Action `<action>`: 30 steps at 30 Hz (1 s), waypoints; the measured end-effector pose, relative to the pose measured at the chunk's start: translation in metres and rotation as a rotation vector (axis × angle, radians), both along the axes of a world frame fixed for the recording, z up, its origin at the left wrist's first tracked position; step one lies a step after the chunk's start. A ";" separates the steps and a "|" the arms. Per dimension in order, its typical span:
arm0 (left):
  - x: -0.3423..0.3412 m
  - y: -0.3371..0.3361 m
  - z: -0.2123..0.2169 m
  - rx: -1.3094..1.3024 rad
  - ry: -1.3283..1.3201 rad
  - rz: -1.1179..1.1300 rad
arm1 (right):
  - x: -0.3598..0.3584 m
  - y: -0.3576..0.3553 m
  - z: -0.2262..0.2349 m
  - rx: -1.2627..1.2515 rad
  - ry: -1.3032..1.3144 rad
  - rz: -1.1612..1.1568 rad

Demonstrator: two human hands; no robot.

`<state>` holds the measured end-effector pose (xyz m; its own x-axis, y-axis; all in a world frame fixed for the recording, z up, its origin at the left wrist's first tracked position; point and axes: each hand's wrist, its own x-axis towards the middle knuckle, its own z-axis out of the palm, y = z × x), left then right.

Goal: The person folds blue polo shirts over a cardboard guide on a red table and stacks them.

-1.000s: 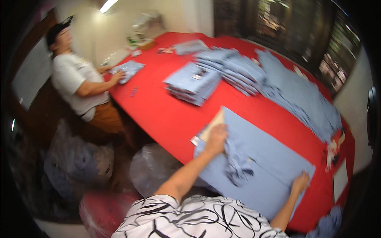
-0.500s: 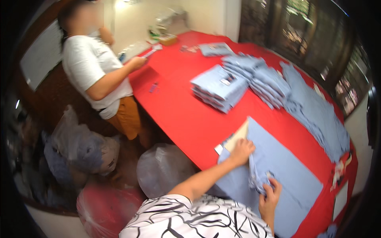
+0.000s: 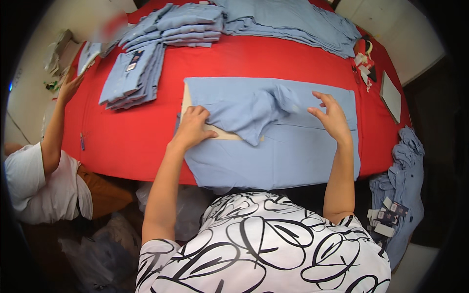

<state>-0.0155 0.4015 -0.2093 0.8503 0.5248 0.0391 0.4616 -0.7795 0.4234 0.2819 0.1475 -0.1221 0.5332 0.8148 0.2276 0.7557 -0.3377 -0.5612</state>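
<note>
- Red cloth (image 3: 132,136) covers the table; a blue garment (image 3: 298,158) lies on it directly before the person, reaching the table's near edge.
- Progress, completed: a tagged stack of folded garments (image 3: 124,78) stands at far left, with a further folded stack (image 3: 193,27) just behind it.
- Progress, remaining: the garment in hand appears only part-folded. Its loose flap (image 3: 249,112) is bunched over a cream sheet (image 3: 227,136). Layered garments (image 3: 293,24) at the back appear not yet folded.
- Orientation: the garment's long axis runs left to right, across the person's front. The cream sheet shows at its left end; the flap extends rightward. Collar direction cannot be determined.
- Left hand (image 3: 194,128): rests at the sheet and flap; whether the fingers pinch fabric cannot be determined.
- Right hand (image 3: 331,115): fingers spread, gripping nothing, beside the flap's right end.
</note>
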 end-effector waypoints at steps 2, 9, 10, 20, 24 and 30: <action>0.002 -0.004 0.003 -0.050 0.019 0.064 | 0.001 -0.014 0.001 -0.159 0.151 -0.018; -0.007 -0.009 -0.007 -0.028 -0.178 0.064 | -0.114 -0.109 -0.090 -0.807 0.657 0.521; -0.008 -0.008 -0.014 -0.014 -0.212 0.051 | -0.127 -0.125 -0.137 -0.810 0.629 0.517; -0.016 0.007 -0.009 -0.041 -0.036 -0.029 | -0.204 -0.040 -0.223 -0.723 1.187 0.511; -0.016 0.044 0.008 -0.649 0.028 0.062 | -0.173 -0.011 -0.113 -0.797 1.259 0.828; -0.017 0.075 0.009 -1.119 -0.130 0.250 | -0.103 0.149 -0.021 0.442 2.098 0.554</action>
<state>-0.0323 0.4765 -0.2007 0.7415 0.4743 -0.4745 0.4524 0.1689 0.8757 0.1785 0.2961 -0.1427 -0.0116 0.9993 -0.0357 -0.9100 -0.0254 -0.4138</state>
